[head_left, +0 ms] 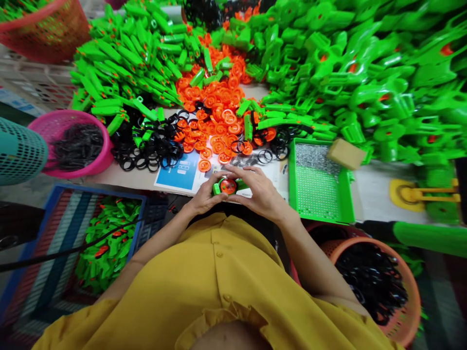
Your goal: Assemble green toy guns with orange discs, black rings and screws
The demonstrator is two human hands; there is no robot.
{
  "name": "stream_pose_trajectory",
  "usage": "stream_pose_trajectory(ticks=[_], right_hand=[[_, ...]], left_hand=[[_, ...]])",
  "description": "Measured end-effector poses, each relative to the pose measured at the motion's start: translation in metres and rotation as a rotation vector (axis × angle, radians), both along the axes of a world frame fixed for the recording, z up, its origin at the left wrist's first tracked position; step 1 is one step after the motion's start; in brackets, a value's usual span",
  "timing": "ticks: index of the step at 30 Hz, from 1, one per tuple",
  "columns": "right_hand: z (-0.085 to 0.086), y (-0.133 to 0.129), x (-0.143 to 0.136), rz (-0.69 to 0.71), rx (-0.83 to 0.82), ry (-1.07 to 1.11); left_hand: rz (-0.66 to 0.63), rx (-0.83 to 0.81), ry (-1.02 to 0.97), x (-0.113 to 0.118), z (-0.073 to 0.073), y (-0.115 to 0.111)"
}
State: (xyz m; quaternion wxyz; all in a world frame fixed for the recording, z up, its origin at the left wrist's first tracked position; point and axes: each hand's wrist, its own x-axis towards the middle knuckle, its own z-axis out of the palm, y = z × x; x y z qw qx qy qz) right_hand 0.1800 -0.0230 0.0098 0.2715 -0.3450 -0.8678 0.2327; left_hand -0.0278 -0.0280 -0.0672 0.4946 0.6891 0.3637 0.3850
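Close to the table's front edge, my left hand and my right hand are both closed around one green plastic part. An orange disc with a dark ring about it sits in that part, between my fingers and thumbs. My fingers cover much of the piece. Just beyond my hands lies a heap of loose orange discs. Black rings are piled left of them, and a blue-and-white printed sheet lies beside my left hand.
Green plastic parts and green shells are heaped across the back. Right of my hands stands a green tray of small metal pieces, a tan block on its rim. A pink basket, blue crate and orange basket flank me.
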Motion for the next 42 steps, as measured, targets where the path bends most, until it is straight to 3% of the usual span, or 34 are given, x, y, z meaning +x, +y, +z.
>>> stream_pose_trajectory(ticks=[14,16,19,22,29,37,42], right_hand=[[0.006,0.003,0.001,0.074,0.006,-0.009],[0.01,0.007,0.01,-0.001,0.02,0.03],[0.015,0.021,0.031,-0.277,0.044,0.081],[0.014,0.043,0.048,-0.491,-0.001,-0.095],[0.001,0.09,0.035,-0.586,-0.185,-0.578],[0.011,0.122,0.024,-0.794,-0.138,-0.591],[0.002,0.131,-0.01,-0.862,-0.187,-0.668]], left_hand=[[0.04,-0.017,-0.046,-0.002,-0.005,-0.005],[0.056,-0.032,-0.034,-0.004,-0.004,-0.005],[0.092,-0.041,-0.036,-0.008,-0.002,-0.006],[0.111,-0.034,-0.059,-0.013,-0.003,-0.007],[0.143,-0.022,-0.107,-0.016,-0.007,-0.009],[0.145,-0.066,-0.133,-0.015,-0.006,-0.01],[0.152,-0.066,-0.134,-0.014,-0.003,-0.009]])
